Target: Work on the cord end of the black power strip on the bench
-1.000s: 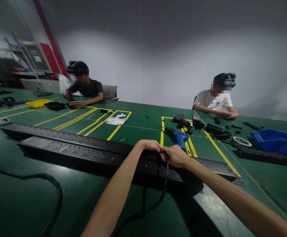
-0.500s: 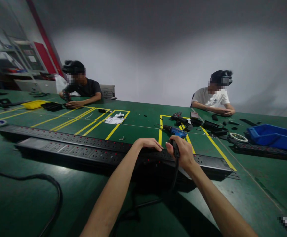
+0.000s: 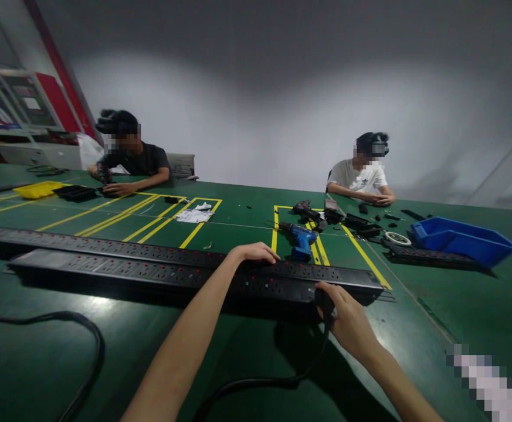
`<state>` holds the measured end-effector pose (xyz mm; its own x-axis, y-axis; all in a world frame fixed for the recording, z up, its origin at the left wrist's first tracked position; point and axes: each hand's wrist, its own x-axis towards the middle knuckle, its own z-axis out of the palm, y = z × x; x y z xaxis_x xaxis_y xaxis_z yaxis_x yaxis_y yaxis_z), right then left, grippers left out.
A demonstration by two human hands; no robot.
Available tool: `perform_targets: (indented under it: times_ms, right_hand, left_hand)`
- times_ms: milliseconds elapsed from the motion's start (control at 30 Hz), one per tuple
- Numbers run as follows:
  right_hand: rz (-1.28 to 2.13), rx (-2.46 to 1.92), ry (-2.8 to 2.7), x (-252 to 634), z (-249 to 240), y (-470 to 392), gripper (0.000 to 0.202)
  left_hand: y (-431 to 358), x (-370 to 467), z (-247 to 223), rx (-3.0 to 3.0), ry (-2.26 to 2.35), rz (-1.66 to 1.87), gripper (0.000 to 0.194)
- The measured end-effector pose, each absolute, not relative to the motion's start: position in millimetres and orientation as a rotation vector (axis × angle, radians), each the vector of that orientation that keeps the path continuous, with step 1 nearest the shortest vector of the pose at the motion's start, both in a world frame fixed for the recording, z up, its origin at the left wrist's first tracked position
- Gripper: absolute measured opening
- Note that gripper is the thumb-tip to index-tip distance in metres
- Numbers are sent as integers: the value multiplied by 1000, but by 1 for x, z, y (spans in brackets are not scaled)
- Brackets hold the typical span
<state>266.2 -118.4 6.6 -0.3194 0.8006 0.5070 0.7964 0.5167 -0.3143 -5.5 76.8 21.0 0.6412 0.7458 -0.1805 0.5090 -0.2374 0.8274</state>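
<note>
Loosely open, left hand (image 3: pixel 257 253) arches over power strips (image 3: pixel 119 267); right hand (image 3: pixel 347 315) grips black plug (image 3: pixel 324 300).

Dim overall; broad pale glow across the grey painted wall (image 3: pixel 256 117), darker along 12 o'clock. Light source out of view. Glossy green counter (image 3: pixel 150 351) shows glare at 8 o'clock, dark shadows toward 5. Wide-angle stretch and smearing at 10 o'clock. Soft detail throughout; pixelated patches at 4 o'clock and over both faces.
</note>
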Motion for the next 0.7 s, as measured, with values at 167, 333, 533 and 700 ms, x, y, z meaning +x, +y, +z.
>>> perform_targets:
  times_ms: [167, 333, 533, 700]
  right_hand:
    - [164, -1271, -2126, 281, 11, -125, 57]
    - [432, -1286, -2111, 300, 32, -131, 48]
    - [571, -1293, -1979, 332, 35, -124, 25]
    - [244, -1451, -1500, 357, 8, -103, 22]
  left_hand:
    - [55, -9, 15, 2017, 1051, 568, 44]
    - [22, -17, 10, 2214, 1308, 922, 35]
    - [-24, -2, 20, 2466, 1435, 971, 27]
    - [-69, 33, 15, 2622, 1236, 1140, 20]
